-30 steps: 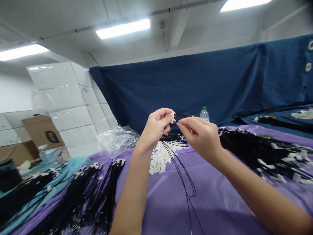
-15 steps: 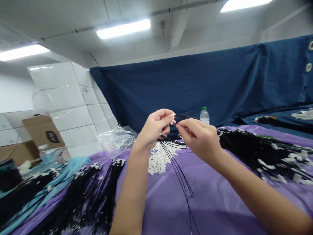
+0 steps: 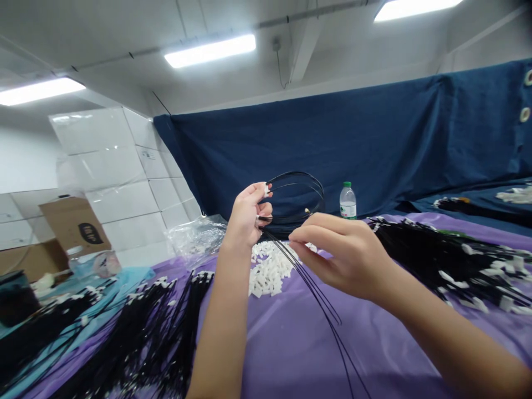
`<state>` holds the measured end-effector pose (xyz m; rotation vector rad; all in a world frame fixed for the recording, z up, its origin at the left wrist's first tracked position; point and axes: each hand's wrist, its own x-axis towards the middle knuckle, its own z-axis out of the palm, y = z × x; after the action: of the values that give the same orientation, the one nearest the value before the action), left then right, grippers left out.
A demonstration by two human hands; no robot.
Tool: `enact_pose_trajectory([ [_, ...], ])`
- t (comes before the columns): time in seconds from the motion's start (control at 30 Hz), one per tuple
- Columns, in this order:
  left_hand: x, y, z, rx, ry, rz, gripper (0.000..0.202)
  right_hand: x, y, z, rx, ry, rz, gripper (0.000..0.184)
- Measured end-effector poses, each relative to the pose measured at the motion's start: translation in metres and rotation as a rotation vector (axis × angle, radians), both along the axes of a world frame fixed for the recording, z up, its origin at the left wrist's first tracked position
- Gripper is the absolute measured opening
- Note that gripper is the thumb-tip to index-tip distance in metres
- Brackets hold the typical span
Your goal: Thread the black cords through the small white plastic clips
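Observation:
My left hand (image 3: 248, 216) is closed on a small white connector (image 3: 266, 190), pinched between thumb and fingers. Thin black wires (image 3: 301, 174) run out of the connector and curve round in a loop. More of these wires pass through the lower fingers and hang down over the purple cloth. My right hand (image 3: 343, 252) is beside the hanging wires, with thumb and index fingertip drawn together; whether something is between them is hidden. Below and behind the hands lies a pile of white connectors (image 3: 270, 271).
Bundles of black wires with white ends lie left (image 3: 141, 332) and right (image 3: 419, 255) on the purple cloth (image 3: 299, 343). A green-capped bottle (image 3: 348, 200) stands behind my right hand. Clear plastic film (image 3: 199, 235), a cardboard box (image 3: 75, 224) and stacked white boxes (image 3: 120, 172) are at the left.
My left hand has moved left with the connector and wires. My right hand has come away from the connector and dropped lower. The wire loop now shows open between the hands.

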<state>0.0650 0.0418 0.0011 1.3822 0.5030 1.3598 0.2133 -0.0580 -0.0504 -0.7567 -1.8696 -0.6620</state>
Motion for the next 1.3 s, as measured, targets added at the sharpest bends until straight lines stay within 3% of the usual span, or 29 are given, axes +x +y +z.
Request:
enact_pose_trajectory([
  [0.1,-0.001,0.001,0.001,-0.034,-0.026,-0.027,0.014,-0.001,0.003,-0.001,-0.255,-0.015,-0.029,0.013],
  [0.2,-0.001,0.001,0.002,-0.05,-0.046,-0.087,0.014,-0.002,0.008,-0.003,-0.356,-0.001,-0.02,0.011],
  [0.43,-0.001,-0.006,0.006,-0.118,-0.059,-0.2,0.007,-0.004,0.008,-0.002,-0.456,0.069,0.005,0.013],
  [0.83,0.001,-0.01,0.007,-0.153,-0.084,-0.265,0.009,-0.01,0.007,-0.006,-0.559,0.111,0.11,0.015],
  [1.03,-0.002,-0.01,0.008,-0.24,-0.102,-0.399,0.016,-0.009,0.012,-0.005,-0.67,0.29,0.321,0.014],
  [1.2,-0.006,-0.004,0.006,-0.286,-0.133,-0.568,0.025,-0.006,0.022,-0.003,-0.962,0.484,0.576,0.012],
  [1.3,-0.006,-0.002,0.006,-0.294,-0.132,-0.615,0.027,-0.004,0.029,-0.004,-1.041,0.562,0.658,0.013],
])
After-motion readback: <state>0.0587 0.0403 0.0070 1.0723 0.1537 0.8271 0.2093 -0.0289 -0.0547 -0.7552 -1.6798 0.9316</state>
